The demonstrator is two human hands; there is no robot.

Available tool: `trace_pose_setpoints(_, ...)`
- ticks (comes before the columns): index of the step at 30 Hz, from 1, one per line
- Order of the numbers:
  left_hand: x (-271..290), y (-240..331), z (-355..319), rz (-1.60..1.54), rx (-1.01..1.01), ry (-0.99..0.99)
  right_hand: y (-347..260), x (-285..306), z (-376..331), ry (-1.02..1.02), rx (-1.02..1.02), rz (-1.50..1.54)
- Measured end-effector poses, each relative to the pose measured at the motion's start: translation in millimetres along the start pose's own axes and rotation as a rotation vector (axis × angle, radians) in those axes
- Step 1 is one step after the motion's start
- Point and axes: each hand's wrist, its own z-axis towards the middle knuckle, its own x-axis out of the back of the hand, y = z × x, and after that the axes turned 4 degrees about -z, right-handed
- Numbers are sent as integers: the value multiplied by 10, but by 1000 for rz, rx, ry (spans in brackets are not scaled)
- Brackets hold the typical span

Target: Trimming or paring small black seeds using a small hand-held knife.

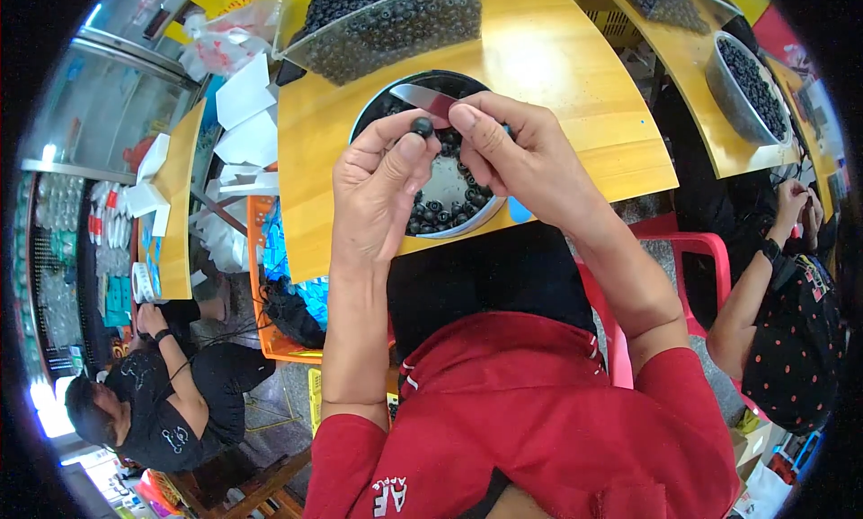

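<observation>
My left hand [370, 182] pinches a small dark round ball [422, 126] between thumb and fingers; whether it is a berry or a bead I cannot tell. In my right hand [517, 150] is a knife, its short pale blade [418, 97] sticking out to the left, beyond the ball. The handle is mostly hidden by my fingers. Both hands are over a round bowl [481, 221] with several more shiny dark balls [436, 215] inside, and part of its pale bottom shows.
Behind the bowl, a clear bin [395, 35] heaped with dark balls stands on the wooden table [562, 79]. An orange crate [270, 330] with blue packets is at the left. A co-worker [180, 389] sits far left; another [778, 330] sits right, near a metal bowl [746, 92] of dark balls.
</observation>
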Motion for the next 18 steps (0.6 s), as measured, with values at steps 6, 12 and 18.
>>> trace_pose_setpoints(6,-2,-44,-14,153,-128,-15,6,-48,-2,115,-23,54)
trace_pose_setpoints(12,-26,-75,-37,375,-250,-14,-6,-79,-14,132,-73,222)
trace_pose_setpoints(18,-129,-42,-72,487,-307,20,19,-75,-8,102,-37,208)
